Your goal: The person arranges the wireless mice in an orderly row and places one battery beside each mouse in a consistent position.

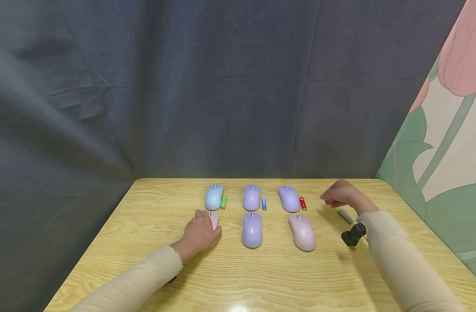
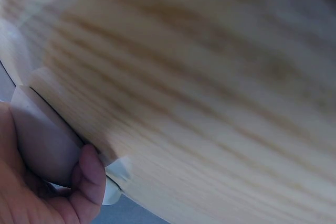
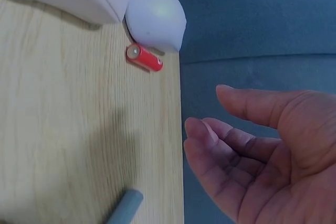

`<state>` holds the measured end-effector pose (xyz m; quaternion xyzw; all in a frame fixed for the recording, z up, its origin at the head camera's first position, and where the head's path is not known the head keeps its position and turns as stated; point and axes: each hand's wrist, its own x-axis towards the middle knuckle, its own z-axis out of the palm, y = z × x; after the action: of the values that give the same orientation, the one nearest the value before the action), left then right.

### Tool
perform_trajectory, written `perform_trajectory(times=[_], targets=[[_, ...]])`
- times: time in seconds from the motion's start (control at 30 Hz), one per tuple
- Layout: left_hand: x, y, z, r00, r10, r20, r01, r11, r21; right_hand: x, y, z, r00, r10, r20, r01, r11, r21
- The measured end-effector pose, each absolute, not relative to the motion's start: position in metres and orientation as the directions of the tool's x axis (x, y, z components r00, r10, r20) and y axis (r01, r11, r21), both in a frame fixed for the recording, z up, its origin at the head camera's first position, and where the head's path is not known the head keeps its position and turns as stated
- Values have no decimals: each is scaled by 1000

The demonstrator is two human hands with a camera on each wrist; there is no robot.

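Observation:
My left hand grips a pale pink computer mouse at the left end of the front row, fingers over it and thumb at its right side. The left wrist view shows the thumb against the edge of this mouse. Held above the table on the right, my right hand has nothing in it; the right wrist view shows a gap between thumb and loosely bent fingers. Nearest to it are a red battery, beside the back right lavender mouse, and a grey cylinder, partly covered by the forearm.
A light blue mouse with a green battery stands back left. Back middle are a lavender mouse and a blue battery. Another lavender mouse and a pink mouse lie in front. A dark curtain hangs behind.

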<state>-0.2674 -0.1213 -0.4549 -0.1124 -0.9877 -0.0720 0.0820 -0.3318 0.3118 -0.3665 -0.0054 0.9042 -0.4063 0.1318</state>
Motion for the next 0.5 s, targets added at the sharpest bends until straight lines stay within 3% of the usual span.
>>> perform_trajectory(times=[0.5], targets=[[-264, -121, -454, -957, 221, 189, 246, 962, 121, -315, 348, -357, -963, -118, -241, 87, 710, -699]])
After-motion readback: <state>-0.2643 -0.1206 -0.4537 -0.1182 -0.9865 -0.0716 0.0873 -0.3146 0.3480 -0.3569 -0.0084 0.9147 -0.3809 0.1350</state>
